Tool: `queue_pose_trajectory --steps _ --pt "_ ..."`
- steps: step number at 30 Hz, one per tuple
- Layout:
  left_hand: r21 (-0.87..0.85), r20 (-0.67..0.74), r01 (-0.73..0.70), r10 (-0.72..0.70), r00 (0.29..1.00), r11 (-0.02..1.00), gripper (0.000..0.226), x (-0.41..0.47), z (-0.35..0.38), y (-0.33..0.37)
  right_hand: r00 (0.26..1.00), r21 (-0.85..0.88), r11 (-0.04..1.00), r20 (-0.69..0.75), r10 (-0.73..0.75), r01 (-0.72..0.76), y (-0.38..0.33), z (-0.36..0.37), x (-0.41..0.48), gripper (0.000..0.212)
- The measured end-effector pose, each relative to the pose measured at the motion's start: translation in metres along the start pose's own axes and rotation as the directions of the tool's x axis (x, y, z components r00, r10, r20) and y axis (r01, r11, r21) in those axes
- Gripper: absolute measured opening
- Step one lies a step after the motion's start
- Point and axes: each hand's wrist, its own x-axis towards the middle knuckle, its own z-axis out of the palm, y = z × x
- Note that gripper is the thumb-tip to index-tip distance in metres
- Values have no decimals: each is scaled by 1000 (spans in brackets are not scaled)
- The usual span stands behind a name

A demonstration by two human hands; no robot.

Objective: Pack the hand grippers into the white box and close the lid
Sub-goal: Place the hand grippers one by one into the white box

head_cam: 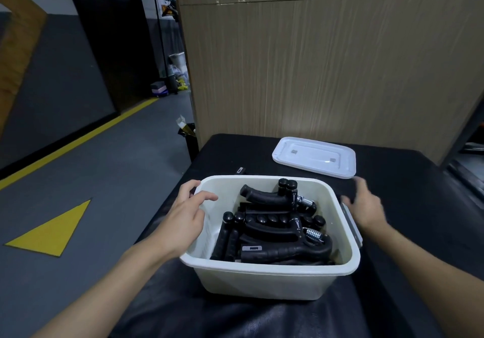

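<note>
Seen from the head camera, the hand grippers point(272, 233) lay heaped inside the white box point(262, 282), which stood uncovered on the black worktop point(424, 238). Its lid point(314, 157) lay flat farther back to the right, apart from the box, apparently set aside to keep the opening free for packing. The left hand point(189, 208) rested on the box's left rim, fingers relaxed and gripping nothing, probably to steady it. The right hand point(366, 208), blurred, hung empty with fingers spread just beside the box's right wall, forearm angled toward the lid. Closing seemed the step left.
</note>
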Motion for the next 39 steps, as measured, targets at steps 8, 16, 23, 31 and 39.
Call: queue_pose_trajectory --steps 8,16,23,31,39 --pt "28 -22 15 -14 1000 1000 47 -11 2 10 947 514 855 -234 222 -73 -58 -85 -15 21" --pt "-106 -160 58 -74 984 993 38 -1 -18 34 909 796 464 413 57 -390 -175 -93 -101 19" --pt "-516 -117 54 -133 984 855 24 11 -25 46 731 553 734 673 -114 -395 -201 -40 -143 26" --pt "-62 -73 144 -149 986 988 36 5 -12 38 828 105 960 488 -276 258 -198 -5 -150 32" --pt "183 79 84 -99 992 980 60 2 -2 28 824 -56 945 508 -252 324 -202 14 -160 29"
